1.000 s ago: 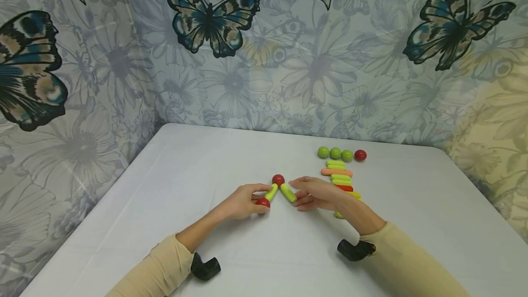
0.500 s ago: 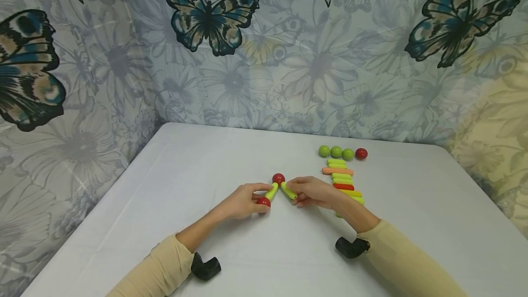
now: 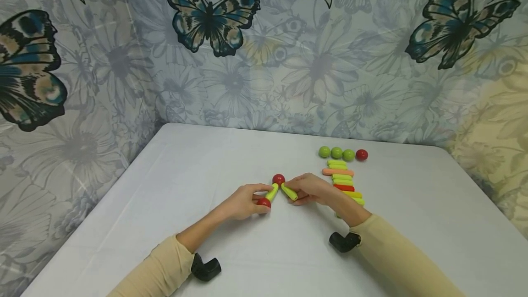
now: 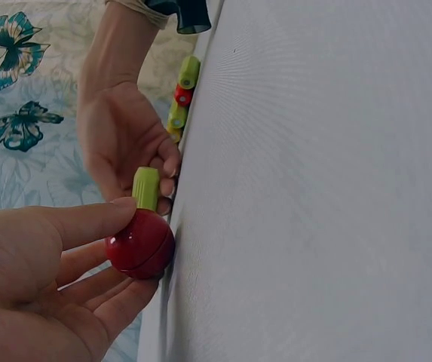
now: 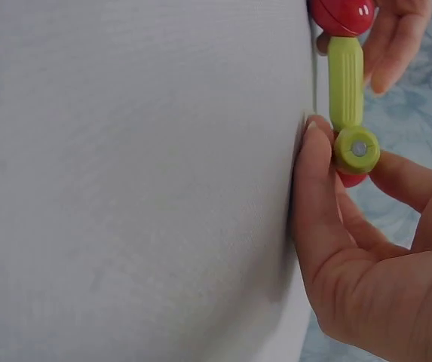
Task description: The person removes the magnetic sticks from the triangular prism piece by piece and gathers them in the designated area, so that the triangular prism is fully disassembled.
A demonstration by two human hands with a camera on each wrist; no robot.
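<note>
My left hand (image 3: 241,201) holds a red ball (image 3: 264,203) between thumb and fingers. From this ball a lime-green ribbed rod (image 3: 272,191) slants up to a second red ball (image 3: 278,179). Another lime-green rod (image 3: 290,192) runs down to the right from that upper ball, forming an upside-down V with the first. My right hand (image 3: 312,189) pinches this second rod, thumb and fingers on either side of it. In the right wrist view, the round rod end (image 5: 357,149) shows a small silvery disc and hides most of the ball behind it.
On the white table (image 3: 198,159), at the right, lies a column of short rods in green, orange (image 3: 338,172), red (image 3: 344,188) and yellow, partly behind the right forearm. Beyond it sit several green balls (image 3: 336,152) and one red ball (image 3: 361,155) in a row.
My right hand has moved slightly left and closed its fingers on the right-hand green rod, having been more spread beside it. The left hand has stayed in place on its red ball.
</note>
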